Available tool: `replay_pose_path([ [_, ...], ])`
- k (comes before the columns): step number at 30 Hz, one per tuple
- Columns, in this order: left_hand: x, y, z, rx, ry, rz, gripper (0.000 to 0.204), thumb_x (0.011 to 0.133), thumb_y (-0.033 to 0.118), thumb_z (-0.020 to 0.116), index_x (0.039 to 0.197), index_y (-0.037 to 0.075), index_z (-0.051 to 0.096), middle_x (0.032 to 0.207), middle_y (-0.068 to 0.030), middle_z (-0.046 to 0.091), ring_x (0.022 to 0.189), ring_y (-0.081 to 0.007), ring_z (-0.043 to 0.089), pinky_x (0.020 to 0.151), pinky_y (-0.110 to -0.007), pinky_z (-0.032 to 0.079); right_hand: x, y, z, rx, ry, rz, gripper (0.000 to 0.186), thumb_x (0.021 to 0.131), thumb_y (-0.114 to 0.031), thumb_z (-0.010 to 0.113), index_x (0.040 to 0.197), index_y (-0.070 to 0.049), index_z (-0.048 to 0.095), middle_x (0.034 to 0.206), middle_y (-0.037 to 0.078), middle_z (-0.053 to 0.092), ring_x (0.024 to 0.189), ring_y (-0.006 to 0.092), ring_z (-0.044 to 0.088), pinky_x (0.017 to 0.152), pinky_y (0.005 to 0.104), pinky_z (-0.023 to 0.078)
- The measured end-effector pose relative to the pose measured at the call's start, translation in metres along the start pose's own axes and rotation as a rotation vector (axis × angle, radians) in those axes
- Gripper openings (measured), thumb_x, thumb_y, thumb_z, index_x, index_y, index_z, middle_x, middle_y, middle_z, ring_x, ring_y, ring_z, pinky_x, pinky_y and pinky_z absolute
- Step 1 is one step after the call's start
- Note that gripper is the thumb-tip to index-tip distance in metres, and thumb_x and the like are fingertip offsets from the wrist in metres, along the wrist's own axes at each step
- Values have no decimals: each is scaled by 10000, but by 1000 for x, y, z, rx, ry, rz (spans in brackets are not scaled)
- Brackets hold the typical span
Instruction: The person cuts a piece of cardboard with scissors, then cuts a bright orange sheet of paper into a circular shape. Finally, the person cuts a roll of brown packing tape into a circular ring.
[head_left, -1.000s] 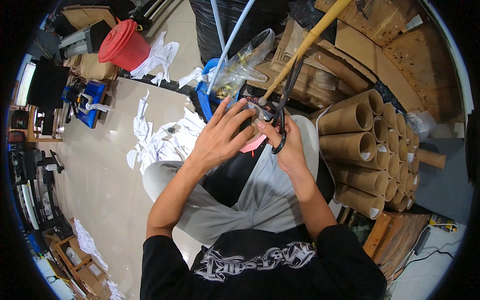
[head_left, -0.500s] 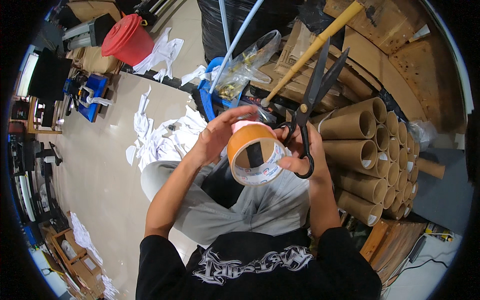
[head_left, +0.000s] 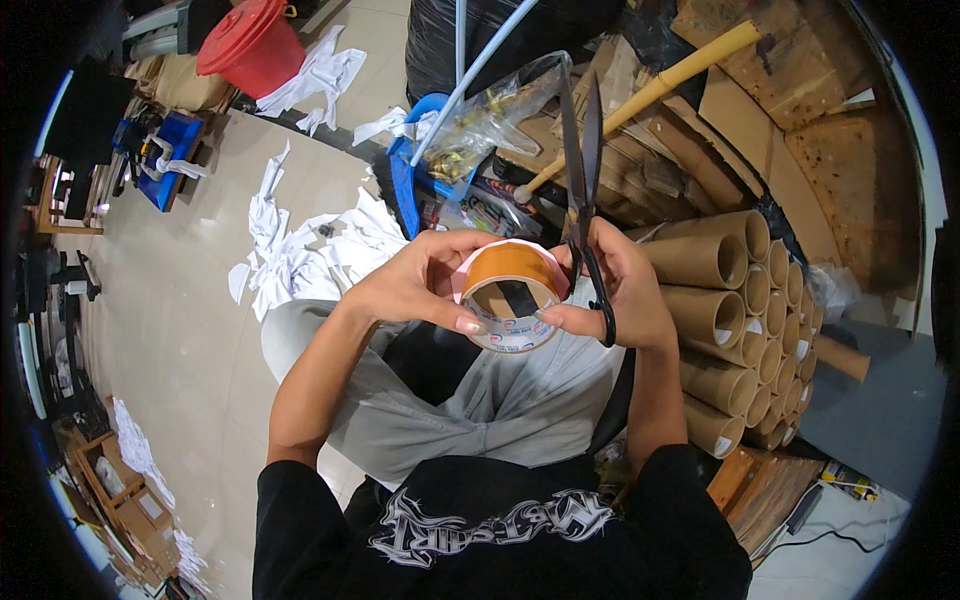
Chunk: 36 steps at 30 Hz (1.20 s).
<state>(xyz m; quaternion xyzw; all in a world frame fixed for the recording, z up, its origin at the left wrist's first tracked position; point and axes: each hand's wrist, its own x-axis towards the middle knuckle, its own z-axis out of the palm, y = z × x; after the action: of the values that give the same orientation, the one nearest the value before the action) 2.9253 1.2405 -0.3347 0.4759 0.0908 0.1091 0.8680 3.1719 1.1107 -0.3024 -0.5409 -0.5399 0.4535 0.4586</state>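
A roll of orange-brown packing tape (head_left: 515, 262) is held over my lap, its white-lined cardboard core turned toward me. My left hand (head_left: 415, 282) grips its left side, thumb on the front rim and fingers behind. A pink piece (head_left: 462, 280) shows at the roll's edge, partly covered by the roll and fingers. My right hand (head_left: 635, 290) has its thumb on the right rim while black scissors (head_left: 578, 200) hang on its fingers through the handles. Their blades point away from me, slightly parted. The right fingers behind the roll are partly hidden.
Stacked cardboard tubes (head_left: 725, 320) stand close on my right. White fabric scraps (head_left: 300, 255) lie on the floor ahead-left. Farther off are a red lidded bucket (head_left: 252, 50), a blue dustpan (head_left: 408, 185), a bamboo pole (head_left: 680, 82) and a black plastic bag (head_left: 430, 60).
My left hand has closed onto the roll's left side, its thumb now on the front rim. The roll has tilted, and the scissors have swung from pointing right to nearly straight ahead.
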Motion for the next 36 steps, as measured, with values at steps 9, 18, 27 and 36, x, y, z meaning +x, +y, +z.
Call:
replay_pose_path([
  [9,1,-3,-3,-87,51,-37,815,731,38,859,1447,-45,479,1276,-93,659,1129,-135,624,1012,-304,484,12,-6,-8,-54,-112,98,554,675,-148,941,1011,-49,512,965,36,652,851,57,570,767,219,480],
  [18,4,-6,7,-269,120,-53,779,779,67,822,1457,-53,458,1367,-148,601,1231,-210,600,1094,-364,455,16,10,-5,81,-6,-23,495,691,-233,957,925,-53,561,778,-40,464,710,47,398,612,222,343],
  [27,-4,-5,-4,-325,285,36,774,813,113,752,1491,-37,408,1424,-179,537,1293,-271,561,1100,-405,463,-17,12,-17,265,269,62,421,827,-168,847,1071,-43,528,1021,59,696,873,109,612,815,276,500],
  [36,-12,4,-9,-304,417,200,897,758,244,815,1474,-70,377,1376,-219,536,1268,-299,570,1087,-443,481,-106,29,37,377,-69,327,459,823,-240,852,1037,-32,503,935,52,599,821,128,573,779,299,485],
])
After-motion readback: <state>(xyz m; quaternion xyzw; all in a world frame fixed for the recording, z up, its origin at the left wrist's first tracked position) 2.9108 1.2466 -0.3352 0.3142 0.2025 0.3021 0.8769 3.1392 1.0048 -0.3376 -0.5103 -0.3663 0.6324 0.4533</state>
